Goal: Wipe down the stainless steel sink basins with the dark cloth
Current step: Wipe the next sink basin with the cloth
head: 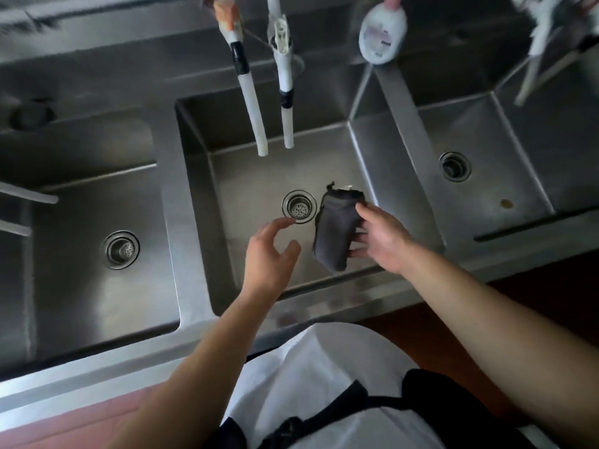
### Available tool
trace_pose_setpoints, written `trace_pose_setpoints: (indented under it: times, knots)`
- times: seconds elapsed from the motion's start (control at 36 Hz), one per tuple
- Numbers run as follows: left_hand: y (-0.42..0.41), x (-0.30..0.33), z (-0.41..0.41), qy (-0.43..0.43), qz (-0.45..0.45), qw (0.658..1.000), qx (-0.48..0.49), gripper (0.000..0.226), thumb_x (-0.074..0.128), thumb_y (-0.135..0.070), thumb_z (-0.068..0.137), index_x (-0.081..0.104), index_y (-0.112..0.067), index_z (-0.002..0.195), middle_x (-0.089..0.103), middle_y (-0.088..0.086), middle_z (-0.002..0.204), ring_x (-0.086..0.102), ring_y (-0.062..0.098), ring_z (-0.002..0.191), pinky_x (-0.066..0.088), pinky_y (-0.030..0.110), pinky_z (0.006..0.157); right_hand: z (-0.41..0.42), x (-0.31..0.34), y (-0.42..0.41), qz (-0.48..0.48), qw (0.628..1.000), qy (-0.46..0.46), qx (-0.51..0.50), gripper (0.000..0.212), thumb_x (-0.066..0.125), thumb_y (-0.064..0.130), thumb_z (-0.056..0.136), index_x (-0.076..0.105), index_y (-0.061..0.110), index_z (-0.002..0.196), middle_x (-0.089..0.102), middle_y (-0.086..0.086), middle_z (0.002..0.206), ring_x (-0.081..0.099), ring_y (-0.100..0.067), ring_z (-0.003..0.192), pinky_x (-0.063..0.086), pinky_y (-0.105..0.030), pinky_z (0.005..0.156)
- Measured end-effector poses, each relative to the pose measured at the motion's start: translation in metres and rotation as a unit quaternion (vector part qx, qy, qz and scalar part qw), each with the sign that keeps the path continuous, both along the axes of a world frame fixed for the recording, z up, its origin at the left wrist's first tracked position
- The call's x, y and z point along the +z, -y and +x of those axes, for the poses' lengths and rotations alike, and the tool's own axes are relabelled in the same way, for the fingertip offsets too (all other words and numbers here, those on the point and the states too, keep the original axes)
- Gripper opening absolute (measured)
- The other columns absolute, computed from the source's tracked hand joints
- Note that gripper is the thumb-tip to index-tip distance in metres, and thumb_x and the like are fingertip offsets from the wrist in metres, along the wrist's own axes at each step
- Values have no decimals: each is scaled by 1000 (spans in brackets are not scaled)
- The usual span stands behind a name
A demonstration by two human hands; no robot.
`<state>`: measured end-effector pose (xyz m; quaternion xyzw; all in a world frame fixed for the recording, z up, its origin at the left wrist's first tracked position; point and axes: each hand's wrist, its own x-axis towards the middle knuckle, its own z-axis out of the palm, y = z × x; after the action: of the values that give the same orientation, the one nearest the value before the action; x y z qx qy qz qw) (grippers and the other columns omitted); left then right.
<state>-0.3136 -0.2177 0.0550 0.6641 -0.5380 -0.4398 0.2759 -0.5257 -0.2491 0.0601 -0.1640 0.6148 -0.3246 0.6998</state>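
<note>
A stainless steel sink with three basins fills the view. My right hand (379, 236) holds the folded dark cloth (335, 228) by its right edge, above the floor of the middle basin (259, 176) and just right of its round drain (299, 206). My left hand (270, 246) hovers over the same basin left of the cloth, fingers spread and loosely curved, holding nothing. The left basin (81, 286) and the right basin (479, 205) each show a drain.
Two white taped hoses (256, 118) hang down over the back of the middle basin. A white bottle (382, 30) sits on the back ledge. The right basin floor has a small brown stain (506, 203). White tubes (29, 196) jut in at the left.
</note>
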Motion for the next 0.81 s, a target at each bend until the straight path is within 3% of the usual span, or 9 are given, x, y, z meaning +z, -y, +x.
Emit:
trace_pose_setpoints:
  times: [0.08,0.22,0.33,0.5,0.56,0.61,0.69,0.75,0.81]
  knots:
    - [-2,3,-18,-43,14,992,-115,48,74,-30,84,59,-29,129,62,-11,125,57,7,111,41,18,92,9,11,-10,11,992,40,-116,32,45,34,104,53,25,133,63,-11,125,63,-36,106,56,-52,72]
    - [-6,-11,-45,14,-31,980,-195,69,75,-46,79,47,-28,140,51,0,129,53,22,116,51,41,94,25,12,-24,31,976,36,-213,31,42,32,105,57,18,128,69,-12,116,67,-35,99,56,-54,74]
    - [-4,-19,-51,23,-31,967,-251,67,74,-26,80,48,-26,142,48,3,131,51,27,119,50,45,93,16,13,-30,63,966,18,-250,30,40,32,106,59,13,118,69,-13,114,67,-35,99,54,-56,84]
    - [-6,-21,-53,15,-32,969,-243,66,60,-3,79,53,-23,141,58,4,132,59,29,112,51,40,91,-15,8,-33,89,970,41,-224,25,49,25,102,59,9,117,68,-20,113,73,-37,90,61,-49,67]
    - [1,-19,-55,20,-1,976,-218,61,59,-8,75,60,-29,132,65,3,122,63,28,105,51,34,86,-22,0,-32,76,984,-50,-155,21,57,21,96,61,11,115,69,-16,111,75,-29,84,61,-46,71]
    - [10,-17,-55,48,46,971,-228,58,53,-21,67,63,-41,121,69,-3,111,64,22,99,51,31,84,-33,-11,-29,25,976,-214,-24,46,69,19,87,54,22,131,62,-6,121,69,-21,97,57,-44,85]
    - [22,-16,-58,102,119,953,-259,56,48,-22,61,69,-42,109,72,-7,100,65,20,96,54,37,85,-54,-21,-20,-105,899,-323,277,92,80,23,75,30,46,149,33,7,147,42,-16,129,40,-35,103]
    - [25,-17,-62,127,142,947,-261,52,49,-11,65,72,-39,103,73,-9,99,65,18,96,54,36,85,-65,-31,-13,-143,817,-339,445,97,83,32,72,29,46,150,20,5,161,25,-20,146,29,-38,115]
    - [25,-16,-68,127,153,946,-255,52,50,-2,67,74,-36,99,73,-11,96,65,14,92,53,28,82,-72,-38,-7,-155,763,-345,524,90,82,38,71,35,46,147,15,3,165,16,-21,151,21,-44,120]
